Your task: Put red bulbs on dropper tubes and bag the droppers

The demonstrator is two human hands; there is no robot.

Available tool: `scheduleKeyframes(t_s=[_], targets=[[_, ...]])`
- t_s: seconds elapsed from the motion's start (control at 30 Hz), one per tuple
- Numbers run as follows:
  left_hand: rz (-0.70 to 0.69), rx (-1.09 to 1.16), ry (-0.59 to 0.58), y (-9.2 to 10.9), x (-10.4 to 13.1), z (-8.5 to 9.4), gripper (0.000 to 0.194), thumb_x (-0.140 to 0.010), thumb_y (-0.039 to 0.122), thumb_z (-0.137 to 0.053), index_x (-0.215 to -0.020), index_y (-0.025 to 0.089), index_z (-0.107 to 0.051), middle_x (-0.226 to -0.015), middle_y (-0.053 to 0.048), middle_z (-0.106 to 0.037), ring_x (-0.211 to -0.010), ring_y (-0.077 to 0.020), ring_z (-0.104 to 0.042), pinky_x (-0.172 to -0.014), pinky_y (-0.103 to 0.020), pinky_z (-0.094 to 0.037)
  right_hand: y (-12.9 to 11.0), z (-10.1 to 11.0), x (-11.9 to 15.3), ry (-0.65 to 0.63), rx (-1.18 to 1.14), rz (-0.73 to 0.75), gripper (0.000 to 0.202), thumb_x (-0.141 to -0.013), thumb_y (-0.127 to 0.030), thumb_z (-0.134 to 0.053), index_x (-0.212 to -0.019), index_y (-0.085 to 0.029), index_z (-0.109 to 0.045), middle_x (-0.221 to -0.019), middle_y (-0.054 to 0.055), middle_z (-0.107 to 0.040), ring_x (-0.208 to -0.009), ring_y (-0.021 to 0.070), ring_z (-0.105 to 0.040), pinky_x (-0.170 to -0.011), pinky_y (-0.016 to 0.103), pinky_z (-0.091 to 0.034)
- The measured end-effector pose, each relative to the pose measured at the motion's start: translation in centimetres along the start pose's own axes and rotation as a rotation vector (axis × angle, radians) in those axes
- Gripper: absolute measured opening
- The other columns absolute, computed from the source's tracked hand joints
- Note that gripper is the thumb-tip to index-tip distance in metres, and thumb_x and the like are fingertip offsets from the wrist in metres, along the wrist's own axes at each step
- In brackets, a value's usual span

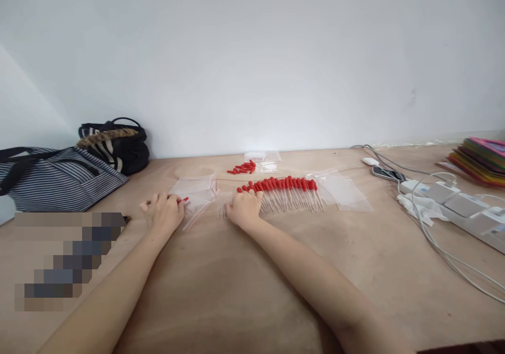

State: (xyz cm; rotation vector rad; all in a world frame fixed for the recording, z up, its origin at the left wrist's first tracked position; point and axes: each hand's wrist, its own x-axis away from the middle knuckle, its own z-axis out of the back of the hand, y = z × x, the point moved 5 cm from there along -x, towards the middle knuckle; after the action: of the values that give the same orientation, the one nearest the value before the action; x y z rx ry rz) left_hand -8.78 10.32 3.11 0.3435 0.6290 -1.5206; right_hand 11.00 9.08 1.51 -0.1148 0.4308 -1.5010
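Note:
Between the fingertips of my left hand (163, 210) pokes a small red rubber bulb (184, 200); the fingers are closed, above the left edge of some clear zip bags (195, 188). My right hand (245, 208) has its fingers curled down at a group of bare clear tubes (221, 205), and what they grip is hidden. Right of it lies a row of droppers (290, 192), clear tubes with red bulbs on their far ends. Behind the row is a small pile of loose red bulbs (242, 168).
More clear bags (345, 191) lie right of the row, and a bag of clear tubes (265, 164) at the back. A striped bag (59, 178) and black bag (134, 149) stand left. On the right are a power strip (453, 204), cables and coloured sheets (479, 159).

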Motion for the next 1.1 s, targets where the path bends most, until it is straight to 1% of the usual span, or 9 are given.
scheduleKeyframes(t_s=[0.17, 0.3, 0.4, 0.5, 0.6, 0.7, 0.8, 0.9, 1.1], targets=[[-0.045, 0.076, 0.088, 2.3, 0.7, 2.2, 0.026, -0.082, 0.029, -0.042, -0.078, 0.015, -0.063, -0.085, -0.011, -0.063, -0.085, -0.0283, -0.050, -0.074, -0.042, -0.028, -0.6, -0.9, -1.1, -0.081, -0.038, -0.085, 0.026, -0.074, -0.033, -0.049, -0.083, -0.014, -0.065, -0.085, 0.014, -0.065, -0.088, 0.0263, -0.054, -0.081, 0.041, -0.022], [-0.117, 0.212, 0.064, 4.4, 1.5, 3.1, 0.023, -0.083, 0.030, -0.041, -0.078, 0.016, -0.060, -0.085, -0.009, -0.064, -0.086, -0.0280, -0.052, -0.076, -0.042, -0.027, -0.3, -0.6, -1.3, -0.074, -0.051, -0.103, 0.023, -0.073, -0.030, -0.049, -0.081, -0.014, -0.065, -0.084, 0.014, -0.066, -0.086, 0.0256, -0.055, -0.080, 0.041, -0.023], [-0.172, 0.319, 0.046, 5.6, 2.0, 3.3, 0.021, -0.083, 0.031, -0.043, -0.080, 0.017, -0.058, -0.083, -0.009, -0.065, -0.085, -0.0276, -0.053, -0.077, -0.042, -0.029, 0.5, 0.5, -0.9, -0.028, -0.049, -0.095, 0.024, -0.076, -0.028, -0.046, -0.081, -0.014, -0.064, -0.086, 0.013, -0.065, -0.088, 0.0247, -0.053, -0.079, 0.040, -0.023], [-0.278, 0.504, -0.007, 7.3, 2.8, 3.6, 0.018, -0.083, 0.029, -0.042, -0.081, 0.018, -0.056, -0.082, -0.007, -0.064, -0.083, -0.0252, -0.054, -0.075, -0.038, -0.036, 2.2, 2.4, 0.3, 0.092, -0.071, 0.007, 0.023, -0.079, -0.031, -0.046, -0.075, -0.017, -0.063, -0.084, 0.009, -0.065, -0.087, 0.0226, -0.051, -0.074, 0.037, -0.023], [-0.407, 0.713, -0.098, 9.5, 4.2, 4.0, 0.017, -0.084, 0.026, -0.040, -0.085, 0.018, -0.054, -0.079, -0.006, -0.061, -0.078, -0.0213, -0.055, -0.071, -0.034, -0.042, 5.4, 4.3, 2.5, 0.219, -0.123, 0.167, 0.023, -0.082, -0.032, -0.047, -0.071, -0.019, -0.062, -0.079, 0.004, -0.064, -0.081, 0.0175, -0.050, -0.071, 0.033, -0.022], [-0.510, 0.821, -0.187, 11.7, 5.4, 4.4, 0.015, -0.084, 0.025, -0.042, -0.089, 0.018, -0.055, -0.081, -0.006, -0.061, -0.078, -0.0200, -0.055, -0.071, -0.033, -0.044, 9.1, 5.2, 5.2, 0.267, -0.133, 0.344, 0.018, -0.083, -0.026, -0.048, -0.073, -0.020, -0.063, -0.072, 0.002, -0.063, -0.075, 0.0148, -0.048, -0.072, 0.032, -0.022], [-0.579, 0.867, -0.239, 13.3, 6.0, 4.8, 0.015, -0.084, 0.024, -0.045, -0.089, 0.020, -0.058, -0.083, -0.004, -0.063, -0.080, -0.0195, -0.055, -0.073, -0.034, -0.043, 11.7, 5.3, 7.6, 0.255, -0.094, 0.500, 0.017, -0.084, -0.024, -0.047, -0.083, -0.022, -0.064, -0.072, 0.002, -0.063, -0.074, 0.0148, -0.048, -0.072, 0.032, -0.023], [-0.601, 0.896, -0.227, 13.8, 6.0, 4.9, 0.016, -0.083, 0.023, -0.046, -0.089, 0.020, -0.061, -0.083, -0.004, -0.064, -0.078, -0.0188, -0.055, -0.073, -0.034, -0.043, 12.7, 5.2, 8.6, 0.223, -0.071, 0.545, 0.016, -0.084, -0.026, -0.049, -0.081, -0.023, -0.065, -0.076, 0.001, -0.064, -0.076, 0.0144, -0.048, -0.074, 0.033, -0.024], [-0.578, 0.926, -0.224, 14.2, 5.7, 4.3, 0.019, -0.084, 0.024, -0.047, -0.086, 0.019, -0.065, -0.081, -0.005, -0.062, -0.074, -0.0169, -0.055, -0.069, -0.031, -0.045, 12.2, 4.7, 8.1, 0.149, -0.148, 0.485, 0.015, -0.082, -0.029, -0.052, -0.082, -0.024, -0.066, -0.076, 0.002, -0.063, -0.076, 0.0150, -0.049, -0.073, 0.034, -0.024]])
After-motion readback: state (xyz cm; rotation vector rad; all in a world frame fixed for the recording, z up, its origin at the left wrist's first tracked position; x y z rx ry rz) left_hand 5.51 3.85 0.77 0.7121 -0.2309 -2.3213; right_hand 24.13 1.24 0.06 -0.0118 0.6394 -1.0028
